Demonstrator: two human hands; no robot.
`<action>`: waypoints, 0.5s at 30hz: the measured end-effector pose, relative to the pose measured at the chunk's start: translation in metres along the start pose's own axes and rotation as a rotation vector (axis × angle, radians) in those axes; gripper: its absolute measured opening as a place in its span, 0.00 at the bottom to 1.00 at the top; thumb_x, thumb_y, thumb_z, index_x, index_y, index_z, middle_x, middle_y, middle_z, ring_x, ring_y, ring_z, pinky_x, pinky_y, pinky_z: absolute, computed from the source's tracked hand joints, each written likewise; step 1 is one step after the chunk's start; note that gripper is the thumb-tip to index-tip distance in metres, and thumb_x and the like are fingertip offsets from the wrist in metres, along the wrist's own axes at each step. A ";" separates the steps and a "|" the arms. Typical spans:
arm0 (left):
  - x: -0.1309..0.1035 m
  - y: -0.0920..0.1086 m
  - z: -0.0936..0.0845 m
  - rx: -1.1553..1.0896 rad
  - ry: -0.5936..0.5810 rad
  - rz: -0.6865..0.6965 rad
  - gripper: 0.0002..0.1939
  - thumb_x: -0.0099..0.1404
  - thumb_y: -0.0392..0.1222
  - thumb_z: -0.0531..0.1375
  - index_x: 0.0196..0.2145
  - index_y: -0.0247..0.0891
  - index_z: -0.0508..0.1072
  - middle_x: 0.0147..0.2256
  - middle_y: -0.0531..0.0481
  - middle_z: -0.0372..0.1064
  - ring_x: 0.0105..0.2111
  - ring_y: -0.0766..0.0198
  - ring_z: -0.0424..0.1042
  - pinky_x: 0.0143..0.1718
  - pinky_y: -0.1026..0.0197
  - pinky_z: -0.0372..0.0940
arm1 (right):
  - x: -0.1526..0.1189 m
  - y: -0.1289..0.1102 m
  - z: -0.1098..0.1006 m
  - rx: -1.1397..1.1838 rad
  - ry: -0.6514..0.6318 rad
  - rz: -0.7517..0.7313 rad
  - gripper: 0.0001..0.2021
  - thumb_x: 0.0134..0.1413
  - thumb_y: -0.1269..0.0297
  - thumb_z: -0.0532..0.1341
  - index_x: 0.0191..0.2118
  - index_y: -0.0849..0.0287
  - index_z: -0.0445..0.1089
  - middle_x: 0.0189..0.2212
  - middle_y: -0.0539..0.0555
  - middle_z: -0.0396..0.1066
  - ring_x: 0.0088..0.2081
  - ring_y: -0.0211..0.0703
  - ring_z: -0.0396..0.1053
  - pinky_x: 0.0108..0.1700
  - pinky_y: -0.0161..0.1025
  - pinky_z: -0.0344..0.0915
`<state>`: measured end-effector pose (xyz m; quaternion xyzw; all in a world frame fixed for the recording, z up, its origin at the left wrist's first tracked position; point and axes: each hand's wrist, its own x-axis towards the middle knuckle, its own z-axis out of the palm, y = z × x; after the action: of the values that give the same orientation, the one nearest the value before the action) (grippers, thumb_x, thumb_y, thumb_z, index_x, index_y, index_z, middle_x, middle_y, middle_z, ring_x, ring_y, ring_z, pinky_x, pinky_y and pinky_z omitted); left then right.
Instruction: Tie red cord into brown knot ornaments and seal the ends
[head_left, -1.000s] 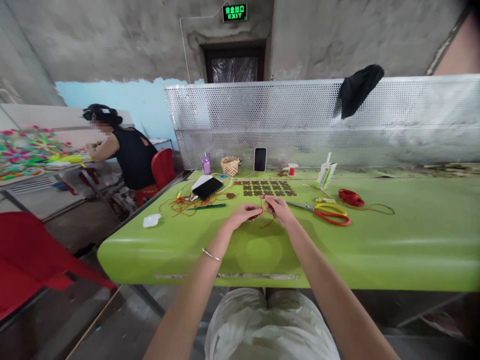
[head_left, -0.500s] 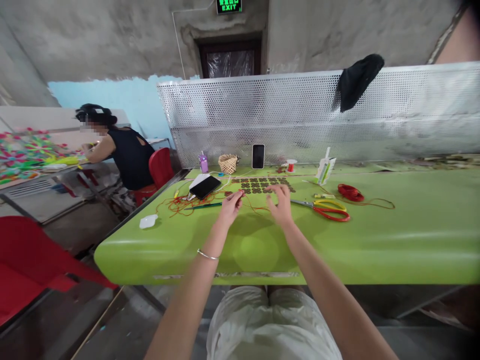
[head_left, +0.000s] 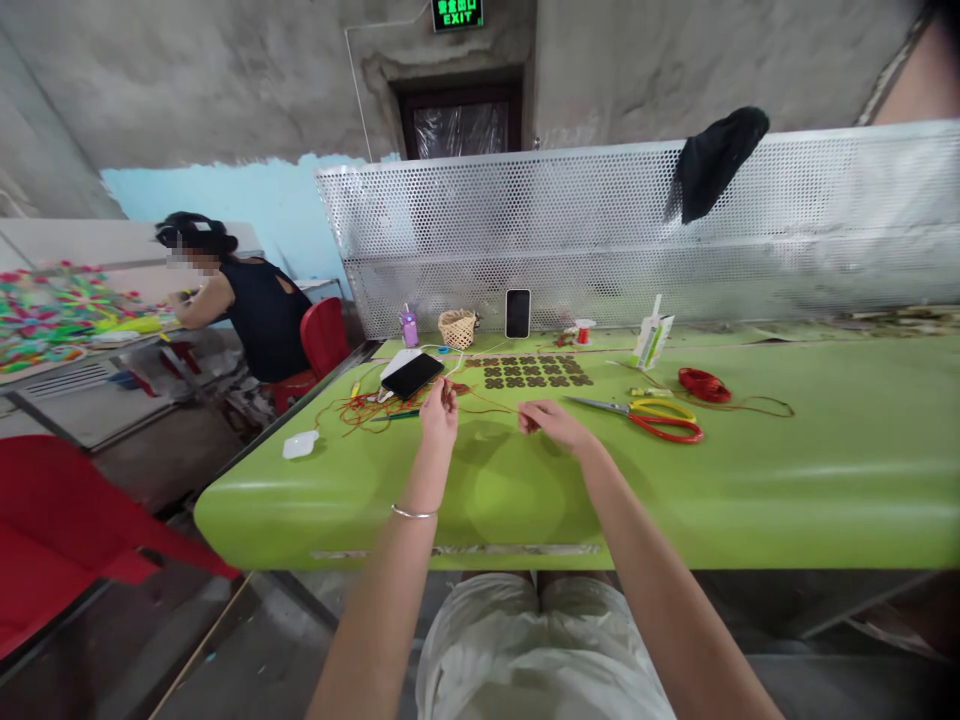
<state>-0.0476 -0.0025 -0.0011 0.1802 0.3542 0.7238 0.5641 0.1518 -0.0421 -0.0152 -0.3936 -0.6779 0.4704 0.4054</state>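
A thin red cord point(head_left: 487, 404) stretches between my two hands above the green table. My left hand point(head_left: 440, 408) is closed on its left end, beside a tangle of red cord point(head_left: 356, 411) and a black phone point(head_left: 412, 375). At the cord's right end my right hand point(head_left: 547, 420) is closed too, fingers curled downward. Just beyond the hands, brown flower-shaped pieces point(head_left: 535, 372) lie in rows. Scissors with yellow and red handles point(head_left: 664, 420) rest right of my right hand. A green pen point(head_left: 397, 415) lies partly behind my left hand.
Along the back stand a purple bottle point(head_left: 409, 328), a woven basket point(head_left: 457, 328), a white-framed device point(head_left: 517, 313), a red spool point(head_left: 583, 332) and a carton point(head_left: 651, 342). A red cord coil point(head_left: 703, 385) lies right, a white case point(head_left: 301, 444) left. A person point(head_left: 255, 310) sits farther left.
My left hand has shifted left, away from the brown pieces. My right hand has closed and moved slightly left and down. The cord now runs stretched between both hands.
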 end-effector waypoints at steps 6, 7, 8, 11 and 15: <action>0.002 0.007 -0.007 -0.072 0.033 -0.010 0.14 0.65 0.42 0.55 0.48 0.35 0.66 0.47 0.44 0.65 0.42 0.60 0.69 0.41 0.52 0.67 | 0.000 0.001 -0.010 0.319 0.192 0.005 0.22 0.42 0.42 0.61 0.21 0.57 0.60 0.15 0.45 0.57 0.18 0.32 0.56 0.22 0.33 0.56; 0.003 0.007 -0.007 -0.075 0.037 -0.015 0.15 0.65 0.42 0.55 0.48 0.36 0.66 0.47 0.44 0.65 0.42 0.59 0.68 0.41 0.52 0.67 | 0.000 0.001 -0.012 0.366 0.238 -0.001 0.22 0.41 0.42 0.62 0.21 0.57 0.59 0.15 0.44 0.56 0.17 0.32 0.55 0.22 0.33 0.56; 0.004 0.008 -0.008 -0.074 0.043 -0.020 0.15 0.65 0.43 0.55 0.48 0.36 0.66 0.47 0.44 0.65 0.42 0.59 0.68 0.42 0.52 0.67 | 0.000 0.002 -0.014 0.409 0.283 -0.007 0.22 0.41 0.42 0.62 0.21 0.56 0.59 0.14 0.43 0.55 0.17 0.32 0.55 0.21 0.33 0.56; 0.006 0.007 -0.010 -0.055 0.060 -0.028 0.15 0.66 0.43 0.55 0.49 0.36 0.66 0.48 0.43 0.64 0.43 0.59 0.68 0.42 0.51 0.67 | 0.000 0.003 -0.020 0.508 0.405 -0.026 0.20 0.41 0.44 0.63 0.22 0.56 0.61 0.14 0.42 0.53 0.15 0.31 0.53 0.20 0.33 0.57; 0.006 0.001 -0.009 0.015 0.020 -0.055 0.16 0.65 0.43 0.55 0.49 0.36 0.65 0.48 0.43 0.64 0.43 0.58 0.68 0.42 0.51 0.67 | 0.001 0.006 -0.026 0.584 0.582 -0.070 0.15 0.45 0.48 0.63 0.28 0.55 0.67 0.15 0.41 0.54 0.15 0.30 0.54 0.21 0.33 0.59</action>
<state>-0.0564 0.0005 -0.0070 0.1672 0.3699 0.7070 0.5790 0.1767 -0.0315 -0.0145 -0.3551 -0.3858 0.4979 0.6907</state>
